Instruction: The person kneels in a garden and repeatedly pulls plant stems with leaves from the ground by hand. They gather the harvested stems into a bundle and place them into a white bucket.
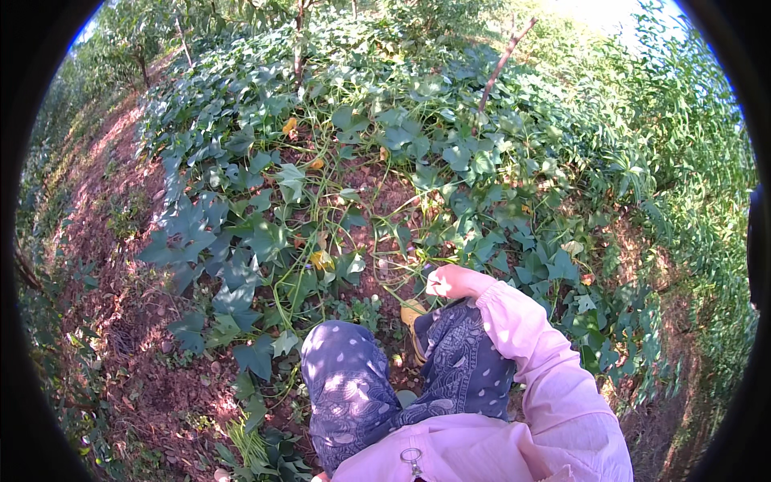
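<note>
My right hand (pixel 452 281), in a pink sleeve, reaches in above my right knee among sweet potato vines (pixel 265 238). Its fingers are curled beside thin green vine stems (pixel 394 283); whether they grip one is hidden by the hand itself. Only a sliver of my left hand (pixel 320 477) shows at the bottom edge, too little to tell its hold. Near it on the ground lies a bundle of cut green stems (pixel 250 443) with dark leaves. Yellowed leaves (pixel 322 260) stand out among the green ones before me.
My knees in dark patterned trousers (pixel 346 373) are bent, with a yellow shoe (pixel 412 313) by the vines. Bare reddish soil (pixel 120 241) slopes along the left. A thin wooden stake (pixel 503 66) and a slim trunk (pixel 299 45) rise behind. Tall leafy growth (pixel 692 150) borders the right.
</note>
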The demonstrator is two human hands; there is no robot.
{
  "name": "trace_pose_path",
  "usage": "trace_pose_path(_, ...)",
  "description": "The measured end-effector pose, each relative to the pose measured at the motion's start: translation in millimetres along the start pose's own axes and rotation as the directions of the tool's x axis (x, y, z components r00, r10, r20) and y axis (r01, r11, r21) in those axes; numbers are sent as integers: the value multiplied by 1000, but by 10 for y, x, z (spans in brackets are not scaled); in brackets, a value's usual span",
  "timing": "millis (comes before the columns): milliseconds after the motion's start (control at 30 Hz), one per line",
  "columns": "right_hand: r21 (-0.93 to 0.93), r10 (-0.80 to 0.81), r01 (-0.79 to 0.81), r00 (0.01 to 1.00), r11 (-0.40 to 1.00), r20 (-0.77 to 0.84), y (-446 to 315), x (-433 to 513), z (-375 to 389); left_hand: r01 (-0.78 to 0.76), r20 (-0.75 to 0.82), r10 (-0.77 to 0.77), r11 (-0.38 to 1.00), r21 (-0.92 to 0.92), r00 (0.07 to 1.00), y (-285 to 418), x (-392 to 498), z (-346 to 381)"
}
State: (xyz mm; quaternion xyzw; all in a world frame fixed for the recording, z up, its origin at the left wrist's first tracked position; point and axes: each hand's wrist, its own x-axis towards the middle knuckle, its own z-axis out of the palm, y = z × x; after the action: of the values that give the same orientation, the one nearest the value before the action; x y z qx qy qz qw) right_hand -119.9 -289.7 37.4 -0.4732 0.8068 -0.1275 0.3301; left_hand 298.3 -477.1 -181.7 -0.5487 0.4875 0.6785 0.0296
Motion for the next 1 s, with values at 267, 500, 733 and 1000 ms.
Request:
trace_pose_path(267, 34, -9, 10, 999, 999, -34, 9, 64, 32, -8, 15, 8, 999, 50, 1000, 132, 48, 65)
trace_pose_path(500, 33, -36, 39, 995, 999, -96, 32, 17, 62, -26, 19, 24, 995, 94, 1000, 239, 57, 184)
trace_pose_path(733, -109, 10, -19, 996, 994, -85, 70, -44, 64, -49, 13, 48, 991, 126, 999, 269, 2, 182)
trace_pose_path(1000, -118, -43, 32, 995, 992, -88, 188, -119, 62, -68, -25, 72, 988, 141, 997, 88, -107, -81)
